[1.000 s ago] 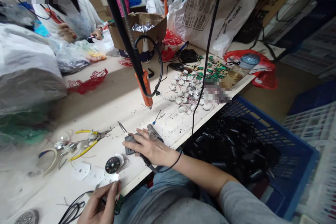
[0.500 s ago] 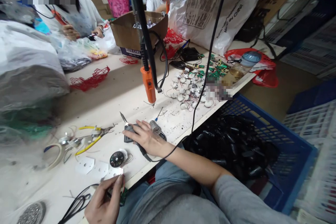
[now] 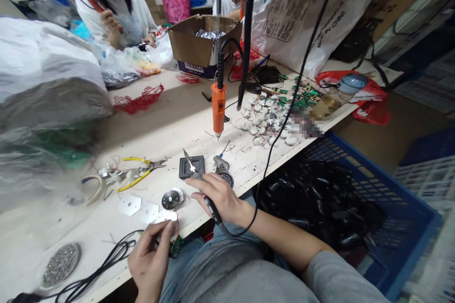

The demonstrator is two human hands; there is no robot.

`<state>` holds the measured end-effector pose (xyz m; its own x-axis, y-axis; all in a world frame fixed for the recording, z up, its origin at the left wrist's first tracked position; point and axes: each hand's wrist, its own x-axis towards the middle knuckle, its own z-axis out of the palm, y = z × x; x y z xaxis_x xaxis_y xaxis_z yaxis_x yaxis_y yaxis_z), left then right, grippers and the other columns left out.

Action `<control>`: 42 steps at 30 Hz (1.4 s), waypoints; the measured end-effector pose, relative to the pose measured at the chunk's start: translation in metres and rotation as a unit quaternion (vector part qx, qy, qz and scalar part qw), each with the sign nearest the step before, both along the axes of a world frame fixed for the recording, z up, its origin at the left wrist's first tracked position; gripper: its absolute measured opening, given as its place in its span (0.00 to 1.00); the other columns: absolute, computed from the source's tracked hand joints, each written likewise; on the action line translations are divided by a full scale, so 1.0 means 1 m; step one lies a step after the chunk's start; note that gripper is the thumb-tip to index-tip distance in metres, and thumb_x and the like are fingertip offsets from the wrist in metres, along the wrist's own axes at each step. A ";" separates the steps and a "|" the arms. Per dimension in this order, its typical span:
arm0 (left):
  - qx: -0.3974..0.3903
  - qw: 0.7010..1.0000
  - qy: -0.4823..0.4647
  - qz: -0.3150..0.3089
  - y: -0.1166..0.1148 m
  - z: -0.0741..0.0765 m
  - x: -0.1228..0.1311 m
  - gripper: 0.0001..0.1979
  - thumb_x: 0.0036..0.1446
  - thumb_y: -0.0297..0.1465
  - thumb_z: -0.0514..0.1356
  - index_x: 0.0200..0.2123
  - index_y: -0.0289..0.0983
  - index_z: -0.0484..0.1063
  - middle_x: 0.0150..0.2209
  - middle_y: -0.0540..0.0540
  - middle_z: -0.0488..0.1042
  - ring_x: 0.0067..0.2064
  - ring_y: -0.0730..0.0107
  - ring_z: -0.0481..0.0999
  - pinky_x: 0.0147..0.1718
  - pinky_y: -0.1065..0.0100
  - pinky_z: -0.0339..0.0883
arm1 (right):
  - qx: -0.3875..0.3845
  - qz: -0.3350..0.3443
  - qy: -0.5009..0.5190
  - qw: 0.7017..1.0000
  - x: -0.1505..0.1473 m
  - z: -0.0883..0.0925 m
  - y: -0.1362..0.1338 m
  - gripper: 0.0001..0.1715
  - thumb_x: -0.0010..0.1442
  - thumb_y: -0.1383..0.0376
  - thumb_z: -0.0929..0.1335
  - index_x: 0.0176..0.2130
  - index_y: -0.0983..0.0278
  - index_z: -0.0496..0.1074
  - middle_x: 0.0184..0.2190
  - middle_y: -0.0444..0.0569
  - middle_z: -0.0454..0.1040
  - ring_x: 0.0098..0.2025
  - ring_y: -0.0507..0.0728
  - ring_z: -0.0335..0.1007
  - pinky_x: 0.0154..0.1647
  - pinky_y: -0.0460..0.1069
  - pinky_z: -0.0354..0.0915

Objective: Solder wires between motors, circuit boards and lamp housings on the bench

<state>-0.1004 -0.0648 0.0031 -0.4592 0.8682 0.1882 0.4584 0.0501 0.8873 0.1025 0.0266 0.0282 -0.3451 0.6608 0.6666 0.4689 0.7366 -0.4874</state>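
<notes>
My right hand (image 3: 217,195) is wrapped around the soldering iron (image 3: 201,184), gripping its handle like a pen, with the metal tip pointing up and away from my fingers over the black pad (image 3: 192,166) just beyond them. My left hand (image 3: 151,258) pinches a small green circuit board (image 3: 176,245) with thin wires at the near table (image 3: 170,123) edge, close to my lap. The iron looks light and stiff, but I judge the tip hot, so the insulated handle is the only place to hold it; its cord (image 3: 270,165) trails off past my wrist and could tug. The board seems featherlight and fragile, best held by its edges. The coiled stand (image 3: 221,164) sits just beyond my right knuckles.
</notes>
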 end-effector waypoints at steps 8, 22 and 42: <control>0.024 0.995 0.043 -0.092 0.002 0.026 0.022 0.12 0.59 0.41 0.65 0.29 0.40 0.80 0.27 0.49 0.80 0.30 0.69 0.78 0.32 0.70 0.72 | -0.069 0.103 0.100 0.987 -0.008 0.006 -0.037 0.16 0.68 0.70 0.66 0.55 0.65 0.70 0.38 0.50 0.76 0.38 0.54 0.74 0.41 0.48 0.74; 0.060 0.987 0.059 -0.140 -0.008 0.021 0.025 0.08 0.67 0.32 0.59 0.35 0.38 0.75 0.31 0.47 0.78 0.33 0.70 0.78 0.34 0.70 0.71 | -0.104 0.127 0.081 0.983 -0.023 -0.003 -0.040 0.17 0.66 0.74 0.67 0.52 0.60 0.71 0.37 0.47 0.78 0.37 0.53 0.76 0.40 0.48 0.74; 0.035 0.995 0.069 -0.058 -0.004 0.006 0.021 0.05 0.68 0.29 0.55 0.38 0.39 0.70 0.45 0.40 0.79 0.49 0.63 0.80 0.48 0.61 0.76 | -0.090 0.218 -0.096 0.967 -0.028 -0.028 0.023 0.27 0.68 0.69 0.64 0.64 0.61 0.62 0.56 0.58 0.72 0.55 0.63 0.72 0.55 0.60 0.71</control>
